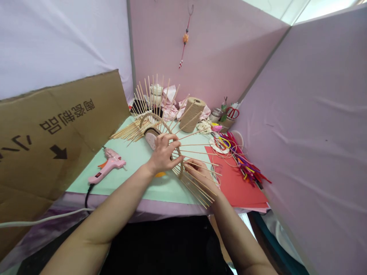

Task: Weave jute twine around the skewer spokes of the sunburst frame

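Note:
A frame of thin wooden sticks (189, 145) fans out over the table, with a curved band of brown twine (157, 116) running across the sticks. My left hand (164, 152) lies over the band, its thumb and fingers closed on the near part of it. On the outer side, my right hand (200, 172) has its fingers bent in among the sticks, close to the band. Its fingertips are partly hidden, so what they pinch is unclear. Behind my left hand sits a pale pink piece with a dark rim (150, 139), partly covered.
A pink glue gun (107, 166) lies left, before a cardboard sheet (94, 103). At the back stand a twine cone (192, 114) and a white jar (156, 93). On the right are red paper (229, 181), colourful pipe cleaners (246, 162) and red-handled scissors (232, 112).

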The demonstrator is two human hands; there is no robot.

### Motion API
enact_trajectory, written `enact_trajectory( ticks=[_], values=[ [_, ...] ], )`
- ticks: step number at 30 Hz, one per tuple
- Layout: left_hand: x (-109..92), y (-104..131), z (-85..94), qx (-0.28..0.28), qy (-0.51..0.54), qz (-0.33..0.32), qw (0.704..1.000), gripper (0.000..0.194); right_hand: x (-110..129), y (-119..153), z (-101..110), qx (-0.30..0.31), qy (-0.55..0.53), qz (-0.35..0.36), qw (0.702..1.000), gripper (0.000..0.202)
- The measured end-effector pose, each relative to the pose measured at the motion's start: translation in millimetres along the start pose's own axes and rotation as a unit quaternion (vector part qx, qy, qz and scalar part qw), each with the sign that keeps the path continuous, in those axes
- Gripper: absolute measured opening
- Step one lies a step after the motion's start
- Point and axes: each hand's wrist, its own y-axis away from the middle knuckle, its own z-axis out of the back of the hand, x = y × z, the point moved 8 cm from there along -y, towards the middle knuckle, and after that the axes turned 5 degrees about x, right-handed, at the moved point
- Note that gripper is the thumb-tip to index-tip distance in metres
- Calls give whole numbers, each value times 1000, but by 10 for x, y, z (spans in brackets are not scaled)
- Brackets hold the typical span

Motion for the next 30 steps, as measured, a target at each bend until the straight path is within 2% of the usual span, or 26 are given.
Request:
enact_trajectory(
  ticks=[4,7,11,16,22,26,30],
  values=[
    [-3,-14,0,-5,1,-18,1000,29,-121,-40,58,-70,-41,1,997,30],
    [36,-84,8,-10,-6,-7,1000,29,-107,-129,89,-85,-49,11,995,33],
    [125,-192,-53,-6,-6,19,1000,31,-93,-298,159,-83,-40,21,996,35],
    [229,-197,-206,32,7,44,998,36,-187,-434,240,-65,-39,24,997,33],
    [225,-144,-236,57,11,28,998,45,-262,-418,227,-37,-51,19,998,29],
    [228,-129,-258,63,10,24,998,56,-278,-393,218,-39,-59,9,997,30],
    [220,-127,-277,71,15,20,997,59,-273,-377,206,-38,-54,-6,998,32]
  ],
)
